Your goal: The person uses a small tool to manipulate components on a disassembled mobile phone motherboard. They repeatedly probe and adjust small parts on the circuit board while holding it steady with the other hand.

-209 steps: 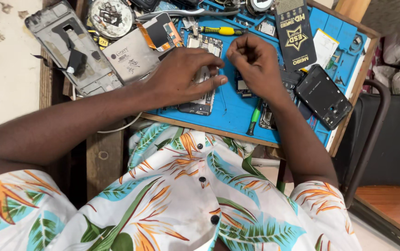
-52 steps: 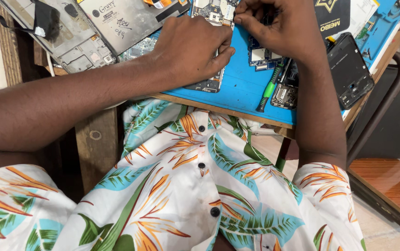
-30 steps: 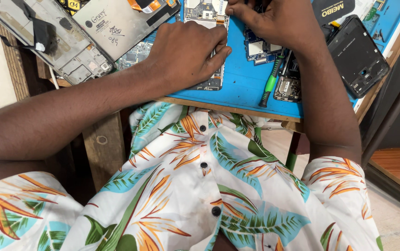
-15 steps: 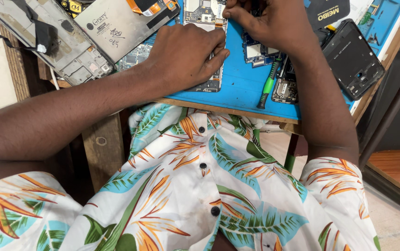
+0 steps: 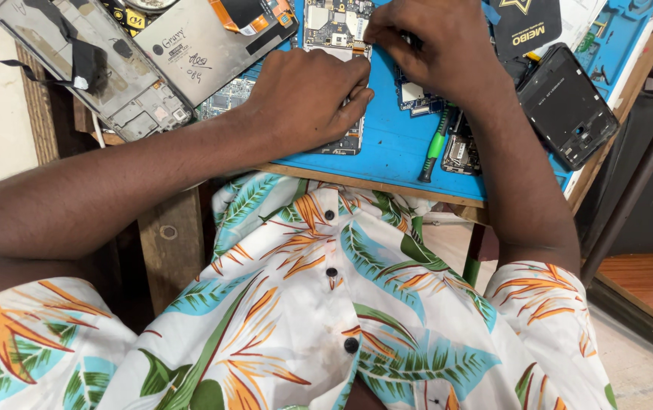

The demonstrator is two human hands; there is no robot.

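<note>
Your left hand lies flat, palm down, on the opened phone, pressing it against the blue repair mat on the surface. Your right hand is curled at the phone's upper right edge, fingertips pinched together; you cannot tell what that grip holds. A green-handled screwdriver lies just right of the phone, and a black phone frame sits further right.

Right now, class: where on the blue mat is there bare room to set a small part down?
The one bare patch of blue mat lies between the left hand and the green screwdriver, along the near edge. Above, the opened phone and right hand crowd it; right, the black phone frame.
</note>
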